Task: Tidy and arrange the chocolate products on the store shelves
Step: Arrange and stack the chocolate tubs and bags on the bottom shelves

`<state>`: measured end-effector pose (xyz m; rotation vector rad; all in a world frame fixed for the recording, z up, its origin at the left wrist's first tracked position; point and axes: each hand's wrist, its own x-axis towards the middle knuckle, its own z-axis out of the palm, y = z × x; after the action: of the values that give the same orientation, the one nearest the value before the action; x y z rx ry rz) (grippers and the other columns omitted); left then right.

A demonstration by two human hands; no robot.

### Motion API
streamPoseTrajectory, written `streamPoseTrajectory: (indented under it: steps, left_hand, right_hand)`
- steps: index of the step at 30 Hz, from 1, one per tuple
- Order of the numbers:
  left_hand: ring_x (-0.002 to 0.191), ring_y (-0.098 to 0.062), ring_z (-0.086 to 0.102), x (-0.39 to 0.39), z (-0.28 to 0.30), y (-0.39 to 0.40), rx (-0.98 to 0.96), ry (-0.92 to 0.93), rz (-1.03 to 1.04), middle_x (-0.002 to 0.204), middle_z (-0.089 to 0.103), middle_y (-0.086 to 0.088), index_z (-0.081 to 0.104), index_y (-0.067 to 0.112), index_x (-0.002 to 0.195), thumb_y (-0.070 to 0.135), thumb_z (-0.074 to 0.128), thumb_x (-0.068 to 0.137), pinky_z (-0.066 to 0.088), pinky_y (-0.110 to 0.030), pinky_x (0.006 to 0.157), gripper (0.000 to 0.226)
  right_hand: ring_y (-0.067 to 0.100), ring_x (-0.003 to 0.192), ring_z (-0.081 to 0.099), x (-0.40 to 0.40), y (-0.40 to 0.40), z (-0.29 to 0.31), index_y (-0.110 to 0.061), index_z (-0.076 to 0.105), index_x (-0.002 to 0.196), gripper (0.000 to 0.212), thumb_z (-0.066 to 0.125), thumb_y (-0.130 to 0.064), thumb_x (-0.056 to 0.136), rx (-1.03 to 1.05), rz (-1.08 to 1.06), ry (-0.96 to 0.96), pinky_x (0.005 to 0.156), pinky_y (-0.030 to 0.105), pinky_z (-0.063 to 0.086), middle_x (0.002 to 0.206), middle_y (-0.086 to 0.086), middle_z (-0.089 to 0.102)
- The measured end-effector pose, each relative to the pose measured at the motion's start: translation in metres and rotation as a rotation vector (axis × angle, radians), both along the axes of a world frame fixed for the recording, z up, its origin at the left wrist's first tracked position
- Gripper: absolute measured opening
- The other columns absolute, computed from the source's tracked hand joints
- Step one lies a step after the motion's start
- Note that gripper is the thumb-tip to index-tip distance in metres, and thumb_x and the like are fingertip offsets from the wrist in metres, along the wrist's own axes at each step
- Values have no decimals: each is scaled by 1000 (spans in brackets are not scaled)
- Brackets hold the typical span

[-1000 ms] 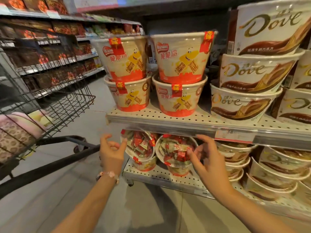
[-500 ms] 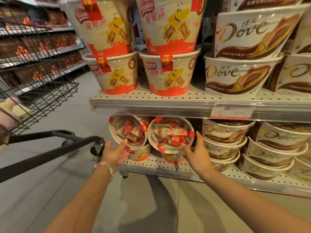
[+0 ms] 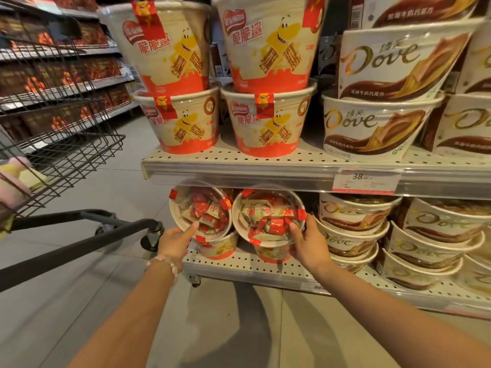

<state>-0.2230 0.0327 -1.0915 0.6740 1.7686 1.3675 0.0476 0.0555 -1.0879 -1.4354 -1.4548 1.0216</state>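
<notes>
**Two tilted wafer tubs on the bottom shelf, a hand on each**

Nearest the camera, two bare forearms are stretched toward the lower perforated cream metal shelf. The left hand, a pink bead bracelet at its wrist, is laid against the rim of the left round cream-and-red wafer tub with a clear lid, fingers loosely spread and mostly straight, index tip on the lid. The right hand is wrapped round the right-side rim of the right round cream-and-red wafer tub with a clear lid, thumb on the lid, fingers curled under. Both tubs are tipped so their lids face out and up at the camera, each propped on a smaller tub beneath. Just right, white-and-brown Dove chocolate bowls are stacked. Above, upright wafer tubs and Dove bowls are stacked on the upper shelf. A black wire shopping cart is parked left.
</notes>
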Motion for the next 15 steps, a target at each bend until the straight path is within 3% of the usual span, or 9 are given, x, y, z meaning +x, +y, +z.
streamPoseTrajectory:
  steps: [3,5,7,9,11,13,15]
  left_hand:
    - [87,-27,64,5,4,-5,185,-95,49,86,68,-9,58,10,83,17,70,82,51,-33,73,14]
    - [85,-26,66,7,9,-9,268,-117,103,93,67,-14,51,12,85,11,72,79,53,-32,64,21]
    - [91,-31,66,7,14,-12,303,-78,99,102,65,-16,48,13,97,8,73,77,57,-36,62,33]
    - [97,-34,65,5,24,-13,325,-11,41,113,62,-15,42,16,122,8,73,76,58,-44,67,56]
    - [93,-28,68,1,37,-9,364,-76,-3,123,57,-13,31,26,140,5,70,78,59,-40,66,77]
    - [93,-25,67,-1,49,-1,380,-134,-44,127,56,-15,30,24,142,-2,65,80,59,-31,62,76]
    - [103,-27,63,1,56,6,334,-84,-67,130,54,-16,33,21,140,-3,65,80,57,-25,58,72]
  right_hand:
    - [17,108,59,5,-3,7,-21,40,136,41,46,-32,97,108,42,-14,91,41,52,118,-3,61]
    - [15,104,62,8,-4,11,-22,43,134,38,47,-32,97,152,59,3,87,38,54,113,-3,64]
    - [14,88,67,9,-3,19,-19,46,128,33,47,-30,97,184,53,7,77,36,56,99,0,69]
    - [13,64,67,6,-3,31,-8,51,116,24,47,-23,98,171,13,94,61,30,57,77,4,69]
    - [12,51,63,1,-3,41,-2,52,106,19,47,-19,98,106,-32,217,50,25,54,63,5,65]
    - [13,49,65,-2,0,44,-1,53,100,18,48,-17,98,14,-83,328,48,24,53,59,4,66]
    - [20,60,70,-4,3,43,-1,56,96,19,49,-19,97,-56,-140,370,56,31,57,69,10,69]
